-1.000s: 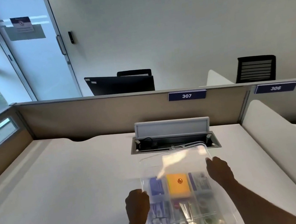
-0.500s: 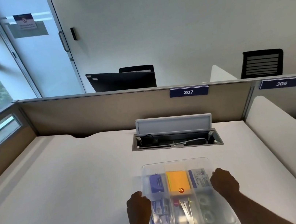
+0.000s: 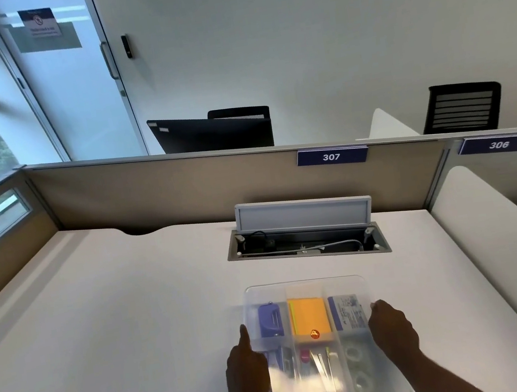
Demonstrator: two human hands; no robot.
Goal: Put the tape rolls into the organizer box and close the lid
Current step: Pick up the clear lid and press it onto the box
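A clear plastic organizer box (image 3: 304, 289) lies on the desk in front of me, its transparent lid lying flat over the compartments. Two clear tape rolls (image 3: 357, 369) show through the lid in the front right compartment. My left hand (image 3: 247, 375) rests on the box's left edge with a finger stretched forward along it. My right hand (image 3: 393, 331) presses on the right edge with curled fingers. Other compartments hold a purple item, orange notes and metal tools.
The white desk (image 3: 120, 334) spreads wide to the left. Behind the box an open cable hatch (image 3: 308, 245) with a raised flap sits in the desk. Beige partition panels (image 3: 165, 189) bound the back and left; a white divider (image 3: 499, 243) runs along the right.
The lid came down from raised to flat on the box. Both hands followed it down and now sit on the side edges; my left finger has stretched forward.
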